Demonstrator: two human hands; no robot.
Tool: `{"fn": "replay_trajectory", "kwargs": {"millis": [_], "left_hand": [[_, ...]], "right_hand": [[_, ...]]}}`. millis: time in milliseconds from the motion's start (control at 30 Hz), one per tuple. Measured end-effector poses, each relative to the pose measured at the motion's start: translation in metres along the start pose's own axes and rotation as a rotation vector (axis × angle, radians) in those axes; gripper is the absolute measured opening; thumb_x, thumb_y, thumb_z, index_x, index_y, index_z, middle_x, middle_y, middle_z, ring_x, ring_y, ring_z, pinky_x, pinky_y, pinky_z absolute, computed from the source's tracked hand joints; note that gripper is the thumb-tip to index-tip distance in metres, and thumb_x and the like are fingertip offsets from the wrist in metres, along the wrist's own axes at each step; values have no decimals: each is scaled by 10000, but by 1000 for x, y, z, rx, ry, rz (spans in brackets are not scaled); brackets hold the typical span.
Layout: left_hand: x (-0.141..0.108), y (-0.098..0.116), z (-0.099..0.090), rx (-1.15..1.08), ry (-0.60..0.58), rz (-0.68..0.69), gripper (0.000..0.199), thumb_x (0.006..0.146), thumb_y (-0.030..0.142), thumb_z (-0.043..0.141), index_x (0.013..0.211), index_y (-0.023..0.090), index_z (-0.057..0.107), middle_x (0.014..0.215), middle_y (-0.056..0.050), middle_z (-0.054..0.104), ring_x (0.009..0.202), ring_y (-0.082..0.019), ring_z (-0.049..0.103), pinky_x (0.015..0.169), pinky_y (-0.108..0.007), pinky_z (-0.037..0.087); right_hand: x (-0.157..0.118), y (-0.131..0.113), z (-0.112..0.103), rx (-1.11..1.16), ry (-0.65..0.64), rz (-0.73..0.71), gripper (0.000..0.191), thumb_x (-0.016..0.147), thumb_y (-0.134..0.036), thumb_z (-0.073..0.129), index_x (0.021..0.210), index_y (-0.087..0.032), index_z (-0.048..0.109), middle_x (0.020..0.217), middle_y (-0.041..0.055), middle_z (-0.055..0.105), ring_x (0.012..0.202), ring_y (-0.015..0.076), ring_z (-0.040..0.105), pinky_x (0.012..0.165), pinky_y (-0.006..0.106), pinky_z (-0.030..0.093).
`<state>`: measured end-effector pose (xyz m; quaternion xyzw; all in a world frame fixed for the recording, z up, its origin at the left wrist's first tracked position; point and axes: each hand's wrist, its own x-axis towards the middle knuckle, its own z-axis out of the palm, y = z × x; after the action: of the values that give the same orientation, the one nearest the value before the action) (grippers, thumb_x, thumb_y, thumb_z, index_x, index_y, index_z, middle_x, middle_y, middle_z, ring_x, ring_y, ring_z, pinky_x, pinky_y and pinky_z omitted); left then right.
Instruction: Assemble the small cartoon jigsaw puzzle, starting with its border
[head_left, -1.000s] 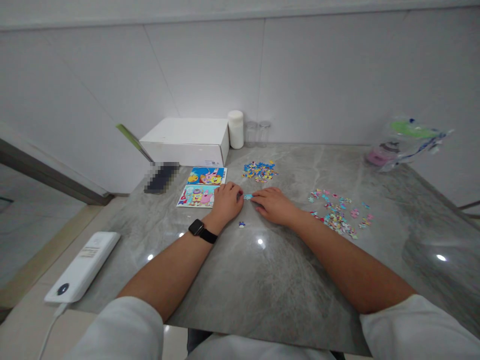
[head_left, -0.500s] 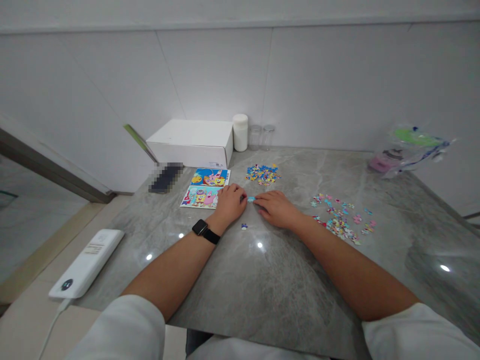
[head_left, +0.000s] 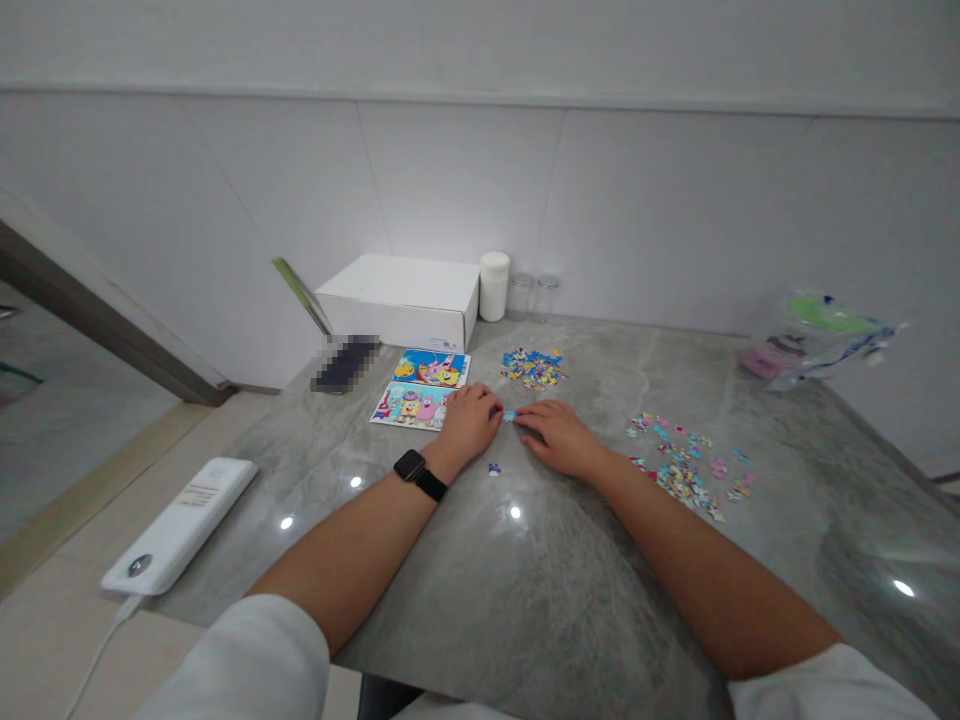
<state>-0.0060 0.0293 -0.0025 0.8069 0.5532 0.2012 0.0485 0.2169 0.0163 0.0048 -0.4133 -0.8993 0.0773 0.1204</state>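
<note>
Light-blue puzzle pieces [head_left: 509,415] lie on the grey marbled table between my fingertips. My left hand [head_left: 471,420], with a black watch at its wrist, has its fingers curled around the left side of these pieces. From the right, my right hand [head_left: 559,436] pinches their other side. Just below sits a small dark-blue piece [head_left: 494,469]. Beside my left hand are two cartoon picture cards [head_left: 409,405], partly covered by it. A pile of blue and yellow pieces [head_left: 534,368] is beyond my hands, and pastel pieces [head_left: 686,475] are scattered at the right.
A white box [head_left: 397,300], a white jar [head_left: 494,287] and two clear glasses [head_left: 546,298] stand near the wall. At the back right is a plastic bag [head_left: 810,340]. A white power bank [head_left: 184,525] with a cable lies at the table's left edge.
The camera view has tilted slightly, so the whole scene appears lower. Both hands stay at the light-blue pieces with almost the same pose.
</note>
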Motion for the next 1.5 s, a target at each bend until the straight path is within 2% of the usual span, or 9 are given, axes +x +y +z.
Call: {"fn": "replay_trajectory", "kwargs": {"millis": [567,800,933,1067,1167,1233,1333,1500], "left_hand": [[0,1,0,-41,49,21,137,998,280,652,1084,230,746,1159,-74,708,1125,-266,629,990,-433,475],[-4,4,-3,-177,75,146,156,1018,285,619,1113,236,732,1160,-77,712,1136,-254,630,1023,-426,482],[-5,7,-7,-261,43,240,181,1034,261,577,1139,236,723,1150,-80,722,1127,-243,639,1022,-412,496],[-7,8,-9,-308,30,303,169,1034,229,564,1090,237,724,1110,-72,739,1093,-224,650,1003,-381,510],[-7,7,-8,-322,3,333,159,1035,240,568,1058,231,725,1059,-68,747,1040,-220,659,983,-378,515],[-7,6,-7,-324,-18,333,159,1034,249,570,1059,231,726,1057,-69,751,1033,-222,663,990,-387,515],[-8,6,-6,-320,-42,325,167,1034,260,563,1062,234,725,1075,-75,756,1053,-229,666,1002,-400,515],[-9,9,-8,-307,-57,359,205,1047,301,530,1049,231,723,1048,-78,753,1031,-239,666,977,-412,522]], "right_hand": [[0,4,2,40,60,-4,392,980,-236,623,1357,-251,732,1412,106,724,1307,291,644,1175,522,433],[0,5,-8,74,140,8,365,973,-225,631,1321,-240,742,1370,110,739,1294,268,653,1164,489,452],[-1,8,-33,86,225,31,343,986,-244,613,1302,-242,745,1356,107,748,1297,277,655,1167,505,453],[-12,11,-81,59,365,47,327,1011,-278,574,1284,-255,753,1293,99,775,1219,276,694,1124,485,495],[-30,16,-120,6,507,118,327,1028,-322,551,1270,-245,758,1266,104,778,1199,279,703,1096,475,521],[-46,24,-139,-32,570,175,323,1022,-338,558,1256,-246,762,1256,103,778,1191,284,707,1091,486,527],[-75,40,-151,-95,571,249,316,1003,-347,568,1229,-261,771,1223,97,786,1159,294,718,1066,508,542],[-137,69,-145,-161,510,365,320,980,-358,568,1186,-253,789,1167,109,798,1108,302,733,1033,525,553]]}}
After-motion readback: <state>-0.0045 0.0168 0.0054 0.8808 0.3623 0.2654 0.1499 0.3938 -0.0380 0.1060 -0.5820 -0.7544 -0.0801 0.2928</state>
